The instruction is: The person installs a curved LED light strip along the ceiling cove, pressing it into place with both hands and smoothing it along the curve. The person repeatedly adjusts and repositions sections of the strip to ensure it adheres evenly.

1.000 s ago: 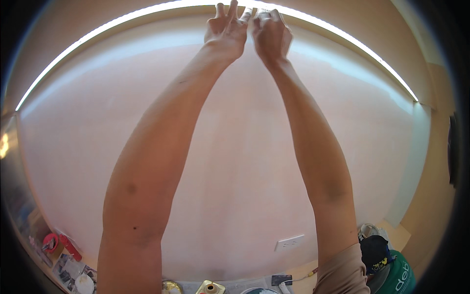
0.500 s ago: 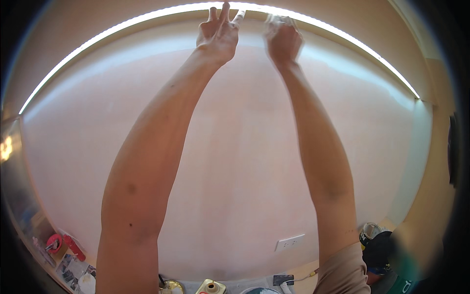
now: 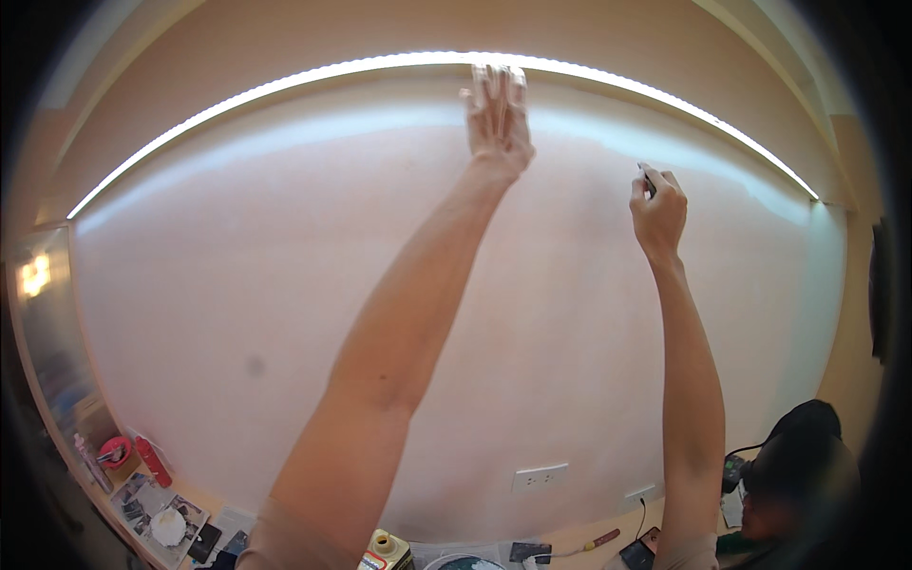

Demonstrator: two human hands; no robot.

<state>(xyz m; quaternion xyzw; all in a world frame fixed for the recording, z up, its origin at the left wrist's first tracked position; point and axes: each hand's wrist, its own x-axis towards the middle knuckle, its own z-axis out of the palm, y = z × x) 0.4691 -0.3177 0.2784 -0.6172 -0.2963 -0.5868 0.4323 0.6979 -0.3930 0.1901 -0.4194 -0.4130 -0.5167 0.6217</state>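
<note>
A long glowing light strip (image 3: pixel 313 76) runs along the top of the pale wall (image 3: pixel 285 285). My left hand (image 3: pixel 499 119) is raised to it, palm to the wall, fingers stretched upward and slightly smeared by motion. Its fingertips reach the strip's lower edge; whether they press on it I cannot tell. Farther right and lower, my right hand (image 3: pixel 660 214) is closed in a pinch around a small dark thin object (image 3: pixel 650 182), whose kind does not show. This hand is below the strip, apart from it.
Along the bottom lie a cream can (image 3: pixel 384 549), a screwdriver-like tool (image 3: pixel 601 540), a phone (image 3: pixel 641 549), a red bottle (image 3: pixel 152 461) and newspaper (image 3: pixel 142 499). A wall socket (image 3: pixel 540 478) sits low. Another person in a dark cap (image 3: pixel 807 437) is at lower right.
My right hand has come away from the light strip, moving right and down. My left hand has shifted right along the strip. The view has tilted, showing more ceiling.
</note>
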